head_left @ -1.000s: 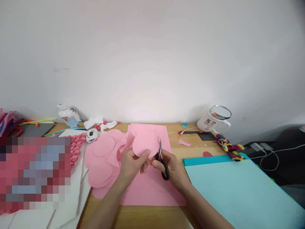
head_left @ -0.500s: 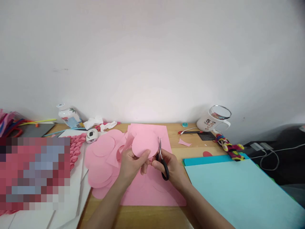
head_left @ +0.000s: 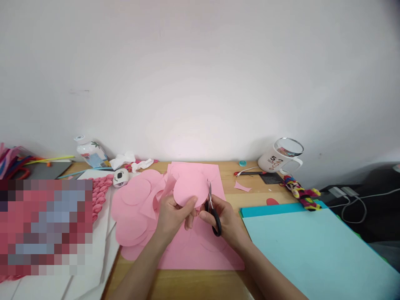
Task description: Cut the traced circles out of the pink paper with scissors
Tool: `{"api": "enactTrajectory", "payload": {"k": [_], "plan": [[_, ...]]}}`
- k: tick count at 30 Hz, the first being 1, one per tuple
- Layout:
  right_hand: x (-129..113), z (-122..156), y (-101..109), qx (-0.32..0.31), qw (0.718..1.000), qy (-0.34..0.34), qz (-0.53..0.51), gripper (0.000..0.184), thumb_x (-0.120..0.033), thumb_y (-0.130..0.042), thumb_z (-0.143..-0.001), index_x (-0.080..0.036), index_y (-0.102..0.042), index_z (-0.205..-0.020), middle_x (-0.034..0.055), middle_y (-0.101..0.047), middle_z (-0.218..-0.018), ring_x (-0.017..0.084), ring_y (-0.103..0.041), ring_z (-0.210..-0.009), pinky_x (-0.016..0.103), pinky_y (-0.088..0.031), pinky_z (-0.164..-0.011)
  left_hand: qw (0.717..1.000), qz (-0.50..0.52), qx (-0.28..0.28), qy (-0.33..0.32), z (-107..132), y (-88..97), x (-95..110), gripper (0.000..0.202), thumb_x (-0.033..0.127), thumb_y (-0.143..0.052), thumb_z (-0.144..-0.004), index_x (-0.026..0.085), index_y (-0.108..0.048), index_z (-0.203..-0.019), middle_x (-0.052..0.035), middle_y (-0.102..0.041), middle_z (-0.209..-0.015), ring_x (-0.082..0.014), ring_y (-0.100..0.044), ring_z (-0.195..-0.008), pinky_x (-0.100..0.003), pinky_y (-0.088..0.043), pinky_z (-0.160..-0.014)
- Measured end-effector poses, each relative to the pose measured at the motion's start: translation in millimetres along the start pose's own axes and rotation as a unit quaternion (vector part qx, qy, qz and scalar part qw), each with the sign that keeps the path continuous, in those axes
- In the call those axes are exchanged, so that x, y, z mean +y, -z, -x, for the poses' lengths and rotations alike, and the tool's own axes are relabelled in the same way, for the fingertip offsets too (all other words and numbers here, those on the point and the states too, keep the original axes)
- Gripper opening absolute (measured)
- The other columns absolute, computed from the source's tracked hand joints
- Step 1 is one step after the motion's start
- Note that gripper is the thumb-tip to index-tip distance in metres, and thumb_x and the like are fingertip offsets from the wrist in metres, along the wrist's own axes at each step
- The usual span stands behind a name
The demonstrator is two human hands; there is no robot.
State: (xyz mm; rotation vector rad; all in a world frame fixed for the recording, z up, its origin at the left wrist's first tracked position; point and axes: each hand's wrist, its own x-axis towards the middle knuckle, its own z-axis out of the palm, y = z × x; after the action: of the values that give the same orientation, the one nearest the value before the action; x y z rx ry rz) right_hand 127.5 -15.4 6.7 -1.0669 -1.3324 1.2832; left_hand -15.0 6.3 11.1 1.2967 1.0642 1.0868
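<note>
Here the left hand [head_left: 170, 216] pinches a pink paper circle [head_left: 190, 189] by its lower edge, holding it upright above the surface [head_left: 193, 285]. Just beside it, the right hand [head_left: 226, 223] is closed through the black handles of the scissors [head_left: 212, 208], whose blades meet the circle's right edge. Under both hands lies a pink sheet [head_left: 200, 250]; cut pink circles [head_left: 134, 208] are piled left of the left hand, and a light blue sheet [head_left: 312, 250] lies right of the right hand.

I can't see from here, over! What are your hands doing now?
Left hand pinching pink paper circle. Right hand shut on black scissors, blades at circle's right edge. Cut circles piled left, nothing blocking.
</note>
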Motion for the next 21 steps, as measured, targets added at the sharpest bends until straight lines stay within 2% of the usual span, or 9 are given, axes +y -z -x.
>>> {"api": "enactTrajectory", "payload": {"k": [21], "plan": [[-3.3, -0.3, -0.5, 0.000, 1.000, -0.024, 0.010, 0.031, -0.046, -0.066, -0.067, -0.017, -0.055, -0.066, -0.0027, -0.046, -0.058, 0.011, -0.038, -0.054, 0.023, -0.033, -0.052, 1.000, 0.001, -0.016, -0.005, -0.2, 0.4, -2.7, 0.035, 0.029, -0.058, -0.074, 0.014, -0.053, -0.043, 0.0040, -0.046, -0.028, -0.0056, -0.039, -0.022, -0.021, -0.040, -0.036]]}}
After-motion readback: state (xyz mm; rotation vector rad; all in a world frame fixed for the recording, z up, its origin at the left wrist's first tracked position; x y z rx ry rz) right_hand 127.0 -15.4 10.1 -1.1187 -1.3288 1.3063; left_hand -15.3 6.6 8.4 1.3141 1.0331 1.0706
